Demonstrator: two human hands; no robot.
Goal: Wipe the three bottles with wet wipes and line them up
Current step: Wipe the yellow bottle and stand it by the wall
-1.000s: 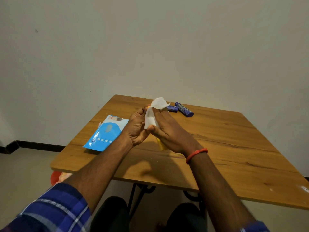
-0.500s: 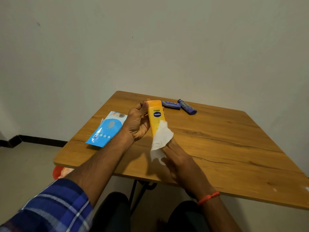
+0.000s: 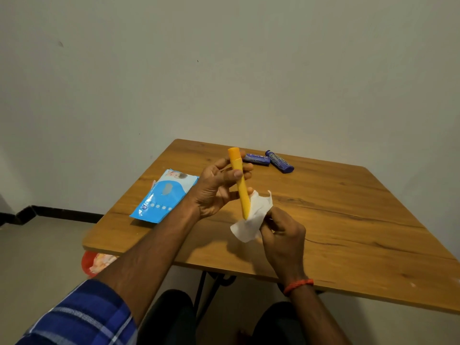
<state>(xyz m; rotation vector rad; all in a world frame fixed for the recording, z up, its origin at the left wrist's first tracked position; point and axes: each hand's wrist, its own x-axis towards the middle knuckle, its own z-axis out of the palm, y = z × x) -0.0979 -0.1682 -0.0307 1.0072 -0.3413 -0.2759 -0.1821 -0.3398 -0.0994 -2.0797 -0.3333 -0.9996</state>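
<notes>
Gripping the yellow bottle (image 3: 240, 184) between thumb and curled fingers, the left hand (image 3: 216, 189) holds it above the wooden table (image 3: 348, 220), cap end up and tilted slightly away, its narrow edge toward the camera; the right hand (image 3: 282, 236) pinches a white wet wipe (image 3: 251, 220), which touches the bottle's lower end; two dark blue bottles (image 3: 268, 160) lie on their sides near the far edge, just beside each other; a blue wipes pack (image 3: 164, 196) lies flat to the left; a red thread bracelet (image 3: 297, 285) circles the right wrist.
</notes>
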